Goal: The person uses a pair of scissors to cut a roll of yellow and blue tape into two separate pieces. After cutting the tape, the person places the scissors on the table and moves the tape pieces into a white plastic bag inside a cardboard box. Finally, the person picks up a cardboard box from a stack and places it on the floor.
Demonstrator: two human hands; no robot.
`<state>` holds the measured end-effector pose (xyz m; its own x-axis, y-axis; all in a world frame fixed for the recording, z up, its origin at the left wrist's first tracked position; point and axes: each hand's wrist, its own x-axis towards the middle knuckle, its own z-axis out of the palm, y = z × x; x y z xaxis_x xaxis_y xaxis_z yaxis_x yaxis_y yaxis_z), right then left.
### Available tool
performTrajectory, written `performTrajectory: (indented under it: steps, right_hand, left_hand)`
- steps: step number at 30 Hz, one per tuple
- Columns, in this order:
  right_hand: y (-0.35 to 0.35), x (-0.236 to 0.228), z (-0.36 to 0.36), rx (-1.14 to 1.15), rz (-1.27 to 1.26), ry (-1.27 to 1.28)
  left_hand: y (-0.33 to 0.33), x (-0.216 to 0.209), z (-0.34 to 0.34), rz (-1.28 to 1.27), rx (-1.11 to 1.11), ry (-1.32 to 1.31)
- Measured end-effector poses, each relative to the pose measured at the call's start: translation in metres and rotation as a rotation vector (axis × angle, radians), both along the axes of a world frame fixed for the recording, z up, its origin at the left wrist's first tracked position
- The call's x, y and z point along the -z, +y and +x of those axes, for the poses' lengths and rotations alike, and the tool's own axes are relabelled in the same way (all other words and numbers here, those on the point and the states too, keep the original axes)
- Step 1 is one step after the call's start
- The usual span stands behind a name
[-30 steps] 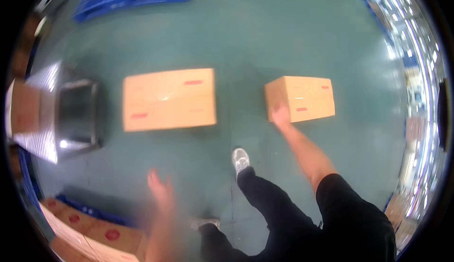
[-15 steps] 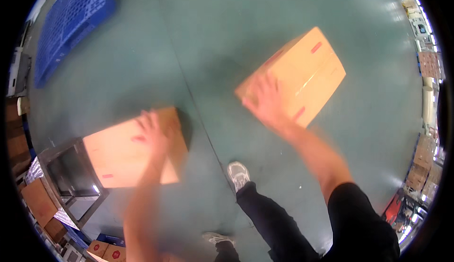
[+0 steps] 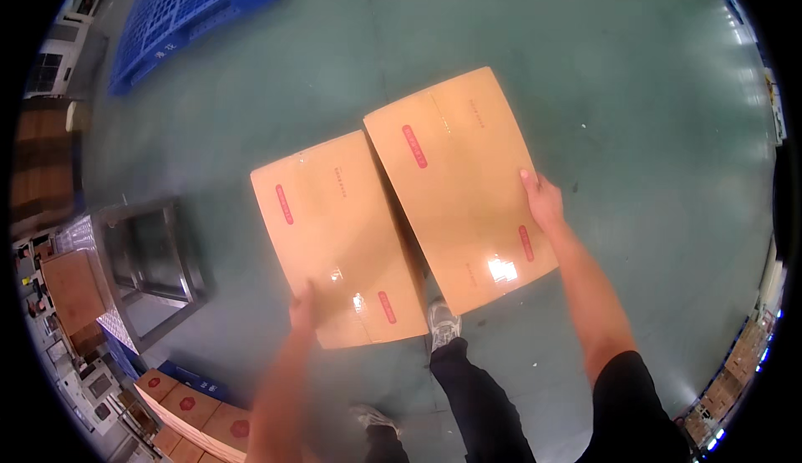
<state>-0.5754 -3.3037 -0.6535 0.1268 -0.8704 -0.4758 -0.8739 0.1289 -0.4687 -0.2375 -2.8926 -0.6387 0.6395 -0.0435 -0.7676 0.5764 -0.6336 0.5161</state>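
While the left hand [image 3: 302, 311] grips the left box [image 3: 338, 237] at its 7 o'clock edge and the right hand [image 3: 543, 202] clamps the right box [image 3: 460, 186] at 3 o'clock, both carried side by side above the floor [image 3: 635, 87], either one-handed hold could slip, dropping a box on the shoe [image 3: 444, 323].

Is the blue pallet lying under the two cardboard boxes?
No, the blue pallet lies far off at the upper left, while the left box and the right box are up in the person's hands.
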Motion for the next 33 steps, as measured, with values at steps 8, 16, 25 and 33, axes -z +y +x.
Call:
performTrajectory:
  steps: [8,16,25,33]
  right_hand:
    - [0.037,0.023,-0.035,0.191,0.152,-0.269]
    - [0.007,0.005,-0.015,0.442,0.656,-0.847]
    - [0.088,-0.13,0.014,0.068,0.524,-0.48]
    - [0.275,-0.31,0.23,-0.513,0.575,-0.375]
  left_hand:
    - [0.006,0.027,0.002,-0.191,0.22,0.135]
    - [-0.044,0.01,0.033,-0.245,-0.009,0.297]
    - [0.158,-0.178,-0.02,-0.09,-0.198,0.33]
    - [0.412,-0.396,-0.006,-0.208,-0.494,0.211]
